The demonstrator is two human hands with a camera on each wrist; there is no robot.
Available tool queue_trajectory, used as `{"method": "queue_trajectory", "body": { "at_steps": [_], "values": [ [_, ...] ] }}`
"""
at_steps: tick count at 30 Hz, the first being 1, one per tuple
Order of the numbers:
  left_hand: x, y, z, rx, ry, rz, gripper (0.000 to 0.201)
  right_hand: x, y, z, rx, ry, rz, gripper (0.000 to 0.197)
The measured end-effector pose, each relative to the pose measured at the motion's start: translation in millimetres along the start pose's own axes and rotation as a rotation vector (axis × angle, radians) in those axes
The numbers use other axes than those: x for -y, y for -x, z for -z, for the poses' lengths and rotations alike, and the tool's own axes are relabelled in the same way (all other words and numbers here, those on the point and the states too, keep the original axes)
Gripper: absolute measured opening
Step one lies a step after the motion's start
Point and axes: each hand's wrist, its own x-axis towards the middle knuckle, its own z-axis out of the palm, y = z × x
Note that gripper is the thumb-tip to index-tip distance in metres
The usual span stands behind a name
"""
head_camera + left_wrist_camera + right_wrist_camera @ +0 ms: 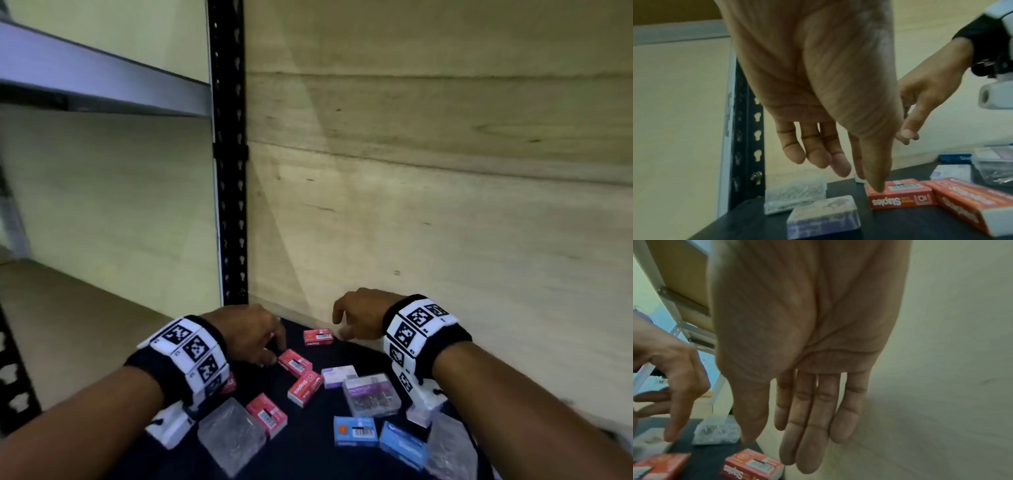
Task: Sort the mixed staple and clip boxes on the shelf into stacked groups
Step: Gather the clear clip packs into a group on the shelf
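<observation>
Small boxes lie scattered on the black shelf (308, 459). Red staple boxes sit at the back (318, 336), in the middle (294, 363) (305, 387) and nearer me (266, 414). Two blue boxes (355, 430) (402, 443), a pale lilac box (339, 375) and clear clip boxes (231, 435) (371, 394) lie in front. My left hand (274, 353) hangs relaxed, its thumb tip (877, 188) at the top of a red staple box (900, 194). My right hand (339, 325) hovers with straight fingers (807, 451) above the back red box (752, 465), holding nothing.
A black slotted upright (227, 171) stands behind my left hand. A wooden wall (428, 205) closes the back and right. A grey upper shelf (102, 85) juts out at the top left. More clear clip boxes (795, 193) (448, 442) sit at the shelf's sides.
</observation>
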Motion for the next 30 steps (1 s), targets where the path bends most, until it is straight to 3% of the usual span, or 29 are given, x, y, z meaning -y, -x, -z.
{"method": "queue_trajectory", "body": {
  "at_steps": [10, 16, 30],
  "values": [
    [-0.5, -28.0, -2.5, 0.071, 0.014, -0.071, 0.038, 17.0, -34.6, -3.6, 0.134, 0.014, 0.008, 0.049],
    [-0.9, -35.6, -0.9, 0.076, -0.026, -0.117, 0.043, 21.3, -52.4, -12.6, 0.152, 0.056, 0.001, 0.043],
    [-0.4, -34.7, -1.7, 0.183, 0.166, -0.115, 0.030, -3.2, -19.9, -12.1, 0.246, 0.090, 0.008, 0.031]
  ]
}}
